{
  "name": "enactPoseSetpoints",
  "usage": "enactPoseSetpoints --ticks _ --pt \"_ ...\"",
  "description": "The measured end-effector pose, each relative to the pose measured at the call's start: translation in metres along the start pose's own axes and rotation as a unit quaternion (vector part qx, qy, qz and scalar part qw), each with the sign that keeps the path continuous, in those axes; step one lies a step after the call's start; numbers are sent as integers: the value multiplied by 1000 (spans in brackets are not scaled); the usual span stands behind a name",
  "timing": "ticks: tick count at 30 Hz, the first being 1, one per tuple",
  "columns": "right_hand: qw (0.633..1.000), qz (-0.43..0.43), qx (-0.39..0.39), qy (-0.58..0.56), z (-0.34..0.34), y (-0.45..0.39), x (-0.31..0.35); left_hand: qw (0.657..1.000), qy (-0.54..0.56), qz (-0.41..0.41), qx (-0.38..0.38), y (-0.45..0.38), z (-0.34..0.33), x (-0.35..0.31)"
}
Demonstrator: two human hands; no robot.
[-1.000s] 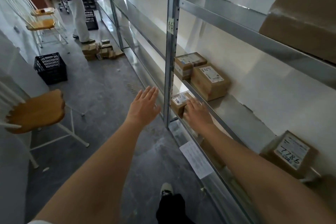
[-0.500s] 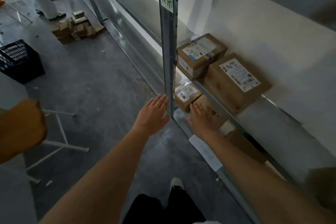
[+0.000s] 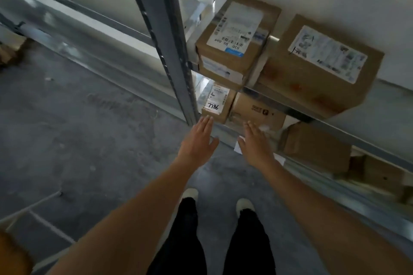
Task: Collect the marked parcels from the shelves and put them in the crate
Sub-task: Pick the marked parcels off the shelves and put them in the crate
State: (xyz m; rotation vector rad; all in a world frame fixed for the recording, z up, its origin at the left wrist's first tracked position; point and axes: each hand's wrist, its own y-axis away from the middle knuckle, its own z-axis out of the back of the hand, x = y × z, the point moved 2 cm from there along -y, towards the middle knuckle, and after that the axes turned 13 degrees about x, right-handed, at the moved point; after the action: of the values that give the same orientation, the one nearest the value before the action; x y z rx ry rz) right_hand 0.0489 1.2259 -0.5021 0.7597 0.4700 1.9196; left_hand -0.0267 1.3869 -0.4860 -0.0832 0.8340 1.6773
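Observation:
A small cardboard parcel (image 3: 218,104) with a white label handwritten "7786" sits on a low shelf, just right of the grey upright post (image 3: 165,35). Beside it on the right lies a plain brown box (image 3: 257,110). My left hand (image 3: 197,140) is flat with fingers apart, fingertips just below the marked parcel's front edge. My right hand (image 3: 254,143) is also spread, fingertips at the plain box's front. Neither hand holds anything. The crate is out of view.
Two larger labelled boxes (image 3: 237,38) (image 3: 321,65) stand on the shelf above, overhanging the low one. More brown boxes (image 3: 315,147) lie further right on the low shelf. A paper sheet (image 3: 239,148) lies on the floor under my right hand. My shoes (image 3: 190,193) stand on grey concrete.
The view has tilted down and moved closer to the shelf. Both hands have drawn together in front of the low shelf; my right hand has come off the plain box's top.

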Motion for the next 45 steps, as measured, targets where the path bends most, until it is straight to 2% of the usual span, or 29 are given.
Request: enactPoseSetpoints --ticks 2,4,6,9,15,21,26,32,38,41,45 --pt "992 -45 -25 -118 -17 -22 5 997 67 -22 -6 -29 -6 17" --pt "965 -88 -28 -244 -34 -47 12 991 134 -27 -7 -58 -15 35" --pt "939 -117 -28 -323 -49 -75 16 985 168 -25 -9 -90 -24 53" --pt "912 -137 -30 -386 -70 -121 17 984 177 -33 -16 -140 -39 77" --pt "875 -143 -54 -459 -88 -200 21 982 184 47 1 -213 -70 112" --pt "866 -145 -57 -474 -97 -219 9 934 331 128 29 -235 -79 125" --pt "866 -93 -103 -481 -117 -194 4 926 373 60 -15 -191 -91 132" --pt "850 -63 -167 -496 -123 -171 7 892 449 0 -45 -153 -103 129" --pt "875 -44 -154 -458 -109 -176 8 894 439 44 -77 -171 -92 130" --pt "883 -61 -154 -440 -100 -186 7 892 442 74 -55 -190 -89 131" --pt "894 -70 -132 -423 -95 -200 7 908 409 86 -20 -199 -78 114"
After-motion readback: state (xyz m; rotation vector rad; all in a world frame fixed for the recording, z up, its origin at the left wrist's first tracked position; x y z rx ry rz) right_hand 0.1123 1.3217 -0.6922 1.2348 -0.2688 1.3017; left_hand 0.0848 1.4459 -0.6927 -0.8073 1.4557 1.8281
